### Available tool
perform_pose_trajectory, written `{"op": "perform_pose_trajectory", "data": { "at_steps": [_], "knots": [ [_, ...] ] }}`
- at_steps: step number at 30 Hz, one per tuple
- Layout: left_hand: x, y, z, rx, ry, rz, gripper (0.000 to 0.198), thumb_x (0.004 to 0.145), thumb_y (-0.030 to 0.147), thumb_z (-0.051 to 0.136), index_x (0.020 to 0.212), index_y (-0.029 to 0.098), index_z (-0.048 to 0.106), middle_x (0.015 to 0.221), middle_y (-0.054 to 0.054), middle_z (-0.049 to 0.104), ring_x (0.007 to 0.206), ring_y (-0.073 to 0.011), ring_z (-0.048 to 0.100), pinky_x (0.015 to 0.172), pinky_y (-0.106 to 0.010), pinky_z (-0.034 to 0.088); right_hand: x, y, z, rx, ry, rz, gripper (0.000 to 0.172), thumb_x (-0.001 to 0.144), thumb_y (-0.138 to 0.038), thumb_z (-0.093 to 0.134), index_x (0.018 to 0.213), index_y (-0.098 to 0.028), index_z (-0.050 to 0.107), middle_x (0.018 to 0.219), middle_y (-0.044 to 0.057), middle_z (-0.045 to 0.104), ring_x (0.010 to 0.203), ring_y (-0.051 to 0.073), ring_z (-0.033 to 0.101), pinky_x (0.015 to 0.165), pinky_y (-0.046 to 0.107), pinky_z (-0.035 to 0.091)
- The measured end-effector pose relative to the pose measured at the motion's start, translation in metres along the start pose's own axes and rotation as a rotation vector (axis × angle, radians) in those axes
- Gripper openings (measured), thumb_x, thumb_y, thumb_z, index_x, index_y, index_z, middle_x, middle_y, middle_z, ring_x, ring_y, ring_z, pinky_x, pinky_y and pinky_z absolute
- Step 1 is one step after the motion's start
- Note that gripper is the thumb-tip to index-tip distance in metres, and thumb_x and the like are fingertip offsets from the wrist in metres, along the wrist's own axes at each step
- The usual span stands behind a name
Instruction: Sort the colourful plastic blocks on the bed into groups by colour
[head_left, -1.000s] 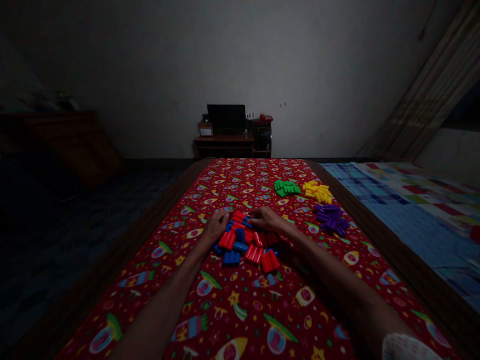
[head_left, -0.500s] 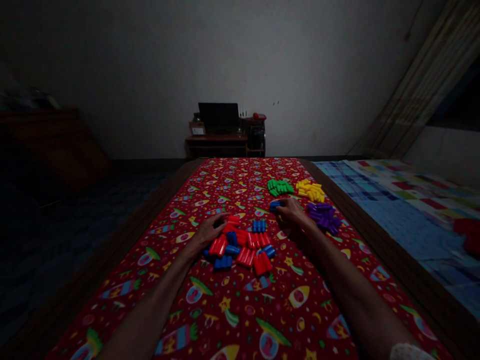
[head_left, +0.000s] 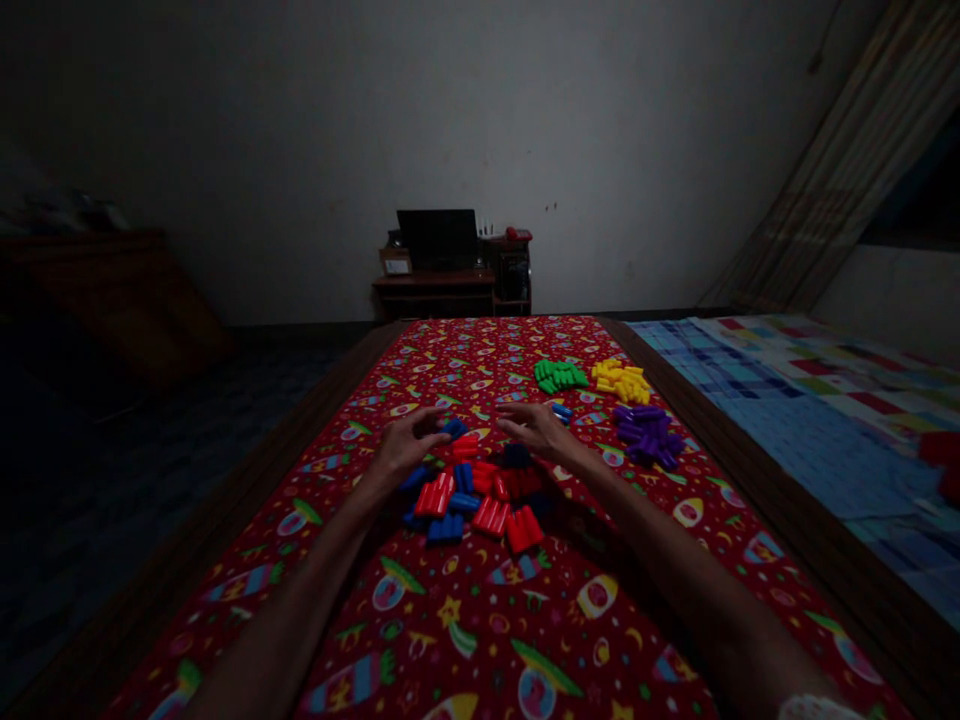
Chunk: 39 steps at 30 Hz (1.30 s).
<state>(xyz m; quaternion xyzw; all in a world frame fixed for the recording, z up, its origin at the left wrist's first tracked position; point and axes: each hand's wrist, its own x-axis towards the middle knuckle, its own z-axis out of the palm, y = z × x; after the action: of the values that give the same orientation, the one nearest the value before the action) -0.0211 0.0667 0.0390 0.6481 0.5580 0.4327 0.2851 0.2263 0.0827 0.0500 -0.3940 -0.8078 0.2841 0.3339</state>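
Observation:
My left hand [head_left: 405,442] is at the far left of a mixed pile, thumb and forefinger curved round a blue block [head_left: 454,428] of joined tubes at their tips. To its right, my right hand [head_left: 536,430] hovers over the pile with fingers stretched toward the left and nothing between them. Below the hands lie several ribbed red blocks [head_left: 491,516] and several blue blocks [head_left: 445,529], partly shaded by my right hand. Another blue block [head_left: 561,412] lies just beyond my right hand, apart from the pile.
Separate heaps of green pieces [head_left: 559,376], yellow pieces [head_left: 621,381] and purple pieces [head_left: 648,436] lie at the right on the red patterned cloth [head_left: 465,640]. A bed with a checked cover [head_left: 720,400] adjoins the right side. A desk with a monitor [head_left: 439,238] stands beyond.
My right hand has let go of a blue block near the purple heap and moved left over the pile. My left hand has shifted slightly left, and a blue block now shows at its fingertips.

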Motion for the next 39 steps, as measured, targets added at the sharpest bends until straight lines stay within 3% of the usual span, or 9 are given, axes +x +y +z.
{"op": "perform_pose_trajectory", "data": {
  "at_steps": [5,10,17,20,25,28,33,36,39],
  "knots": [
    [-0.012,0.018,0.027,-0.088,-0.160,0.079,0.050,0.066,0.035,0.068,0.112,0.018,0.065,0.096,-0.006,0.073,0.088,-0.0229,0.069,0.081,-0.038,0.056,0.001,-0.010,0.014,0.024,-0.093,-0.049,0.029,0.086,-0.026,0.054,0.108,-0.015,0.070,0.089,0.006,0.073,0.075,0.016,0.065,0.064,0.022,0.044],
    [-0.012,0.018,0.022,0.097,-0.161,0.146,0.039,0.073,0.037,0.061,0.107,0.019,0.068,0.105,-0.008,0.072,0.094,-0.0233,0.068,0.083,-0.038,0.055,-0.002,0.015,-0.027,-0.392,-0.009,0.084,0.022,0.085,-0.022,0.053,0.085,-0.012,0.073,0.075,0.007,0.070,0.069,0.016,0.061,0.062,0.023,0.038],
    [-0.017,0.003,0.018,0.360,-0.444,0.223,0.031,0.063,0.029,0.068,0.093,0.026,0.074,0.097,-0.004,0.074,0.092,-0.0258,0.067,0.084,-0.035,0.052,-0.010,0.046,-0.060,-0.631,0.169,0.337,0.030,0.082,-0.019,0.057,0.108,-0.012,0.070,0.103,0.016,0.070,0.096,0.025,0.062,0.077,0.029,0.043],
    [-0.015,0.006,0.019,0.344,-0.364,0.191,0.024,0.066,0.031,0.066,0.087,0.025,0.074,0.092,-0.004,0.074,0.087,-0.0243,0.067,0.081,-0.034,0.052,-0.006,0.036,-0.055,-0.516,0.222,0.241,0.028,0.085,-0.022,0.054,0.105,-0.011,0.071,0.096,0.013,0.071,0.088,0.022,0.063,0.075,0.029,0.043],
    [-0.014,0.024,0.023,0.172,-0.050,0.105,0.040,0.074,0.045,0.063,0.105,0.020,0.068,0.094,-0.005,0.073,0.082,-0.0214,0.068,0.074,-0.032,0.055,-0.002,-0.009,-0.011,-0.013,-0.168,0.000,0.035,0.090,-0.035,0.049,0.101,-0.012,0.072,0.075,0.002,0.068,0.067,0.014,0.058,0.059,0.021,0.038],
    [-0.018,0.030,0.030,0.106,0.043,0.115,0.046,0.081,0.044,0.057,0.119,0.019,0.060,0.097,-0.006,0.071,0.083,-0.0206,0.068,0.072,-0.031,0.055,-0.003,-0.029,0.016,0.030,-0.220,-0.084,0.032,0.086,-0.033,0.058,0.108,-0.015,0.070,0.068,-0.003,0.064,0.062,0.011,0.053,0.056,0.019,0.032],
    [-0.017,0.026,0.032,0.235,0.028,0.186,0.044,0.085,0.040,0.051,0.123,0.019,0.057,0.109,-0.009,0.069,0.088,-0.0217,0.067,0.080,-0.034,0.054,0.000,-0.012,0.009,-0.129,-0.103,0.010,0.027,0.086,-0.033,0.059,0.099,-0.013,0.071,0.072,0.000,0.063,0.064,0.012,0.053,0.059,0.022,0.034],
    [-0.010,0.015,0.012,0.379,-0.086,0.207,0.038,0.081,0.039,0.052,0.109,0.019,0.066,0.109,-0.010,0.069,0.094,-0.0238,0.066,0.084,-0.034,0.052,-0.004,0.016,-0.014,-0.409,0.055,0.048,0.027,0.086,-0.032,0.059,0.102,-0.013,0.070,0.092,0.009,0.066,0.083,0.019,0.057,0.073,0.027,0.040],
    [-0.003,-0.003,-0.018,0.502,-0.271,0.080,0.030,0.074,0.039,0.058,0.096,0.023,0.071,0.096,-0.006,0.074,0.087,-0.0247,0.068,0.075,-0.031,0.053,-0.014,0.040,-0.033,-0.665,0.127,0.088,0.028,0.086,-0.027,0.060,0.108,-0.013,0.067,0.109,0.017,0.063,0.101,0.026,0.054,0.087,0.034,0.039]
  ]
}}
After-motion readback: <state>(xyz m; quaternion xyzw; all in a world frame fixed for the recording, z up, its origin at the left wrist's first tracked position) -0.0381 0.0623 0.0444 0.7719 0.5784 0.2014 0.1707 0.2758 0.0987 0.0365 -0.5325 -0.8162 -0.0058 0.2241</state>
